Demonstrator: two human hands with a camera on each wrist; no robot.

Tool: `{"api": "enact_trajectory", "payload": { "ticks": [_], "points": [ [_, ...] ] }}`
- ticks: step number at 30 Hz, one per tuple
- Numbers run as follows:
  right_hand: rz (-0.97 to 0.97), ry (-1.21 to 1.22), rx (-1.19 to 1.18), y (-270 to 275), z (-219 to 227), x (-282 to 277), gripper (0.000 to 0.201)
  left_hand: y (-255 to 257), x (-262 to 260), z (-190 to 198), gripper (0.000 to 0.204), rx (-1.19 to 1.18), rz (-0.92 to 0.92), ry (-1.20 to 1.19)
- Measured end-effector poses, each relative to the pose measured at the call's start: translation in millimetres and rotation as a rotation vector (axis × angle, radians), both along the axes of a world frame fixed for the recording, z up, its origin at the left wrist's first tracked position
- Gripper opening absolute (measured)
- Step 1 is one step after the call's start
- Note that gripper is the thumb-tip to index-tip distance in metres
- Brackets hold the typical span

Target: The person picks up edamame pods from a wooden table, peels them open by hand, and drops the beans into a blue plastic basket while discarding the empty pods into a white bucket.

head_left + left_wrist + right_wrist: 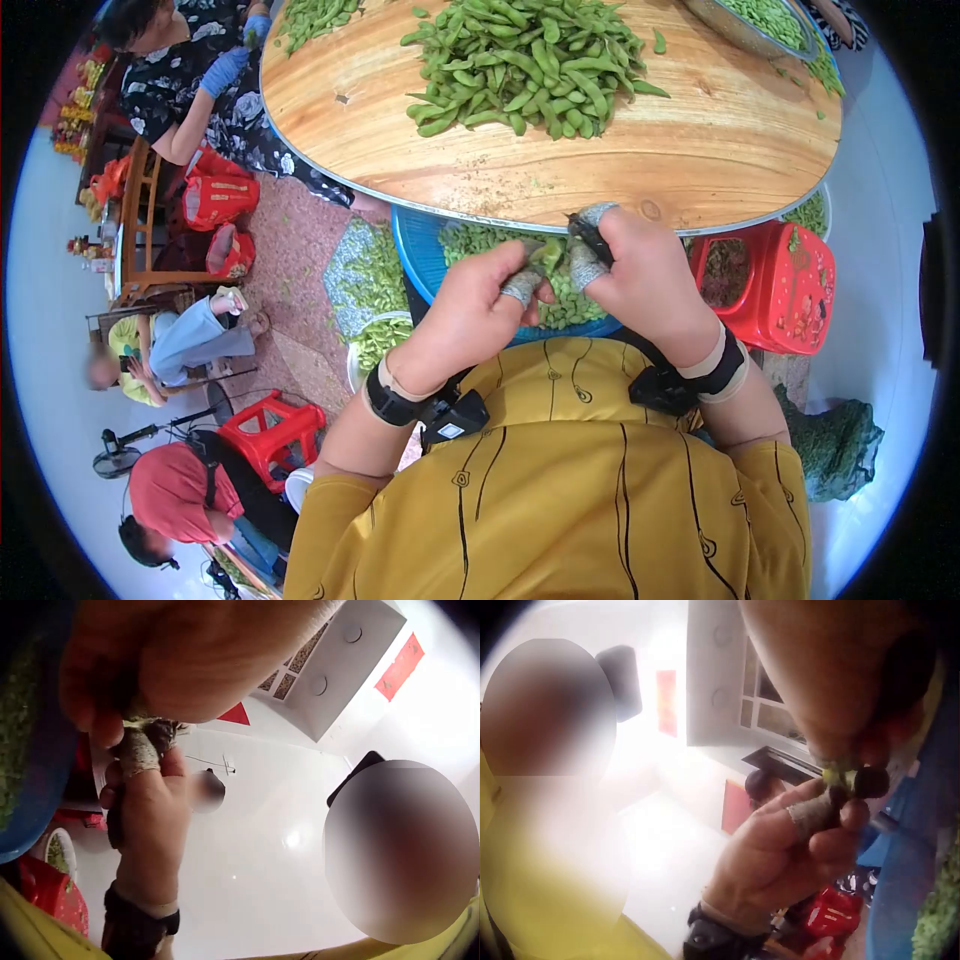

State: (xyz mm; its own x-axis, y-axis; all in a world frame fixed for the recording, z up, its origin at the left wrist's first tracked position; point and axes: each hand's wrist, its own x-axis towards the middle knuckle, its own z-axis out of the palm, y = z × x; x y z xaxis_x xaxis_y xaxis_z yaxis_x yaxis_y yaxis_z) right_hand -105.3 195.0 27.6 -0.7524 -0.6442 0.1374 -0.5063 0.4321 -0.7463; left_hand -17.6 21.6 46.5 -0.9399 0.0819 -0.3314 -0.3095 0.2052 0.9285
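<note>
Over the blue basin (425, 250), both hands meet around a green soybean pod (546, 257). My left hand (465, 310) pinches it, with grey wrapping on the thumb. Opposite, my right hand (645, 275) grips at the pod's other side, its wrapped thumb and finger curled close. Something dark (590, 238) shows between those right fingers; I cannot tell what it is. The right wrist view shows the pod (838, 780) between both hands' fingertips. Shelled green beans (570, 305) lie in the basin beneath.
A wooden tabletop (360, 130) bears a heap of soybean pods (530, 65) and a metal bowl of beans (765, 25). At right stands a red stool (795, 290). A gloved person (185, 90) sits at the table's left; other people (185, 490) sit farther off.
</note>
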Motion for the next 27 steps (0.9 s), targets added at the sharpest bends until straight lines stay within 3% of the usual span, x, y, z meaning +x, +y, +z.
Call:
{"api": "enact_trajectory", "payload": {
  "ticks": [2, 4, 7, 9, 12, 14, 15, 17, 21, 24, 26, 27],
  "points": [
    [0.012, 0.157, -0.034, 3, -1, 1, 0.019, -6, 5, -2, 0.027, -0.032, 0.127, 0.022],
    [0.075, 0.178, 0.012, 6, 4, 4, 0.018, -8, 8, -6, 0.028, -0.071, 0.130, 0.026],
    [0.105, 0.195, -0.012, 4, 12, 10, 0.015, -6, 8, -14, 0.029, -0.085, 0.108, 0.103],
    [0.080, 0.188, -0.078, 4, 12, 9, 0.013, 0, 8, -17, 0.030, -0.260, 0.052, 0.285],
    [0.216, 0.090, -0.162, 3, 8, 4, 0.010, 2, 9, -4, 0.038, -0.313, -0.035, 0.334],
    [0.168, -0.832, -0.164, 4, 15, 3, 0.012, 3, 8, 9, 0.036, -0.285, -0.055, 0.359],
    [0.171, -0.827, -0.161, 4, 15, 1, 0.012, 0, 10, 9, 0.039, -0.136, -0.085, 0.279],
    [0.227, -1.170, -0.290, 5, 15, -2, 0.016, -2, 16, 5, 0.047, 0.078, -0.119, 0.197],
    [0.267, -1.100, -0.244, 6, 11, -5, 0.015, -3, 14, 5, 0.047, 0.123, -0.136, 0.193],
    [0.253, -0.892, -0.126, 0, 8, 1, 0.016, -10, 18, 8, 0.046, 0.277, -0.090, 0.143],
    [0.323, -0.182, -0.065, -5, -9, 9, 0.018, -25, 26, 8, 0.046, 0.197, 0.072, 0.095],
    [0.342, -0.112, 0.035, -6, -8, 9, 0.019, -33, 28, 9, 0.042, -0.058, 0.117, 0.107]
  ]
}}
